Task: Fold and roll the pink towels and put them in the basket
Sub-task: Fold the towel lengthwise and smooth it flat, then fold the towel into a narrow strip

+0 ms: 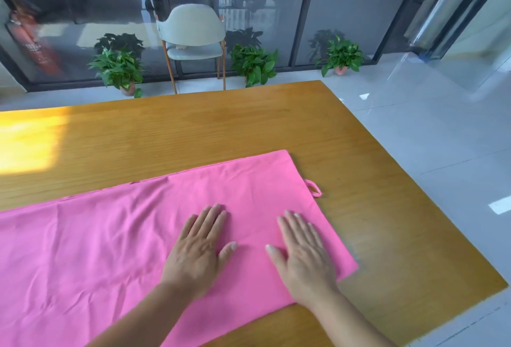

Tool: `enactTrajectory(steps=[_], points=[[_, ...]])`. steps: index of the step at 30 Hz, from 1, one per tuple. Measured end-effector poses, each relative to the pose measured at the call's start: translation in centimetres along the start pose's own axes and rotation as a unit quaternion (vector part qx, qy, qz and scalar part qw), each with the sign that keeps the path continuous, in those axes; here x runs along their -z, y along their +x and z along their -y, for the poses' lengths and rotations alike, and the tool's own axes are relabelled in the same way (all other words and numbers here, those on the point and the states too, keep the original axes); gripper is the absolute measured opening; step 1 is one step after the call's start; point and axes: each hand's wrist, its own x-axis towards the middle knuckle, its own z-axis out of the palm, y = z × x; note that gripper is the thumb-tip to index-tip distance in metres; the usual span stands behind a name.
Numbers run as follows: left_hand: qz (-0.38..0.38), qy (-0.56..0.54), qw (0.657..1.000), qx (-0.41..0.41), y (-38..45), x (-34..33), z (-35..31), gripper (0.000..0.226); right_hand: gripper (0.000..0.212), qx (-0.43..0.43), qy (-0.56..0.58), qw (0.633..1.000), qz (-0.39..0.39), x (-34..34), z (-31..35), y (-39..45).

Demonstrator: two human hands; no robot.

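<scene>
Pink towel point(110, 250) flat on tabletop point(193, 131), lower left to centre. Left hand point(197, 250), right hand point(302, 252) spread, palms pressing towel near right end.

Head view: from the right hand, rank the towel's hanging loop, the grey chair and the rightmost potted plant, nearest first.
From the right hand, flat on the pink towel:
1. Hanging loop, at the towel's right edge, just beyond the fingertips.
2. Rightmost potted plant, on the floor past the table's far right corner.
3. Grey chair, beyond the table's far edge, to the left. It is close to the plant's range, so this order is tentative.
</scene>
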Motion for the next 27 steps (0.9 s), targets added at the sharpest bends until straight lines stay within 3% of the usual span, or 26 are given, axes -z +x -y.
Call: enactTrajectory(steps=[5, 9, 13, 18, 23, 27], points=[[0.013, -0.020, 1.000, 0.012, -0.8, 0.6, 0.0, 0.086, 0.071, -0.072, -0.022, 0.997, 0.011, 2.0, -2.1, -0.6], [-0.011, -0.016, 0.997, 0.075, -4.1, 1.0, 0.5, 0.073, 0.062, 0.039, 0.048, 0.997, -0.051, 2.1, 5.6, 1.5], [-0.023, -0.015, 0.989, 0.148, -7.3, 0.8, 1.8, 0.070, 0.054, 0.150, 0.111, 0.982, -0.023, 0.2, 14.8, 2.8], [-0.042, -0.009, 0.979, 0.198, -11.8, 0.9, 5.9, 0.076, 0.064, 0.160, 0.015, 0.987, -0.005, -2.3, 15.7, 2.4], [-0.032, 0.026, 0.946, 0.322, -18.5, 2.4, 13.9, 0.086, 0.076, 0.159, 0.009, 0.987, 0.011, -2.5, 16.2, 2.2], [-0.005, 0.001, 0.950, 0.313, -19.3, 3.3, 15.6, 0.077, 0.070, 0.148, 0.008, 0.989, 0.024, -1.9, 16.6, 2.2]])
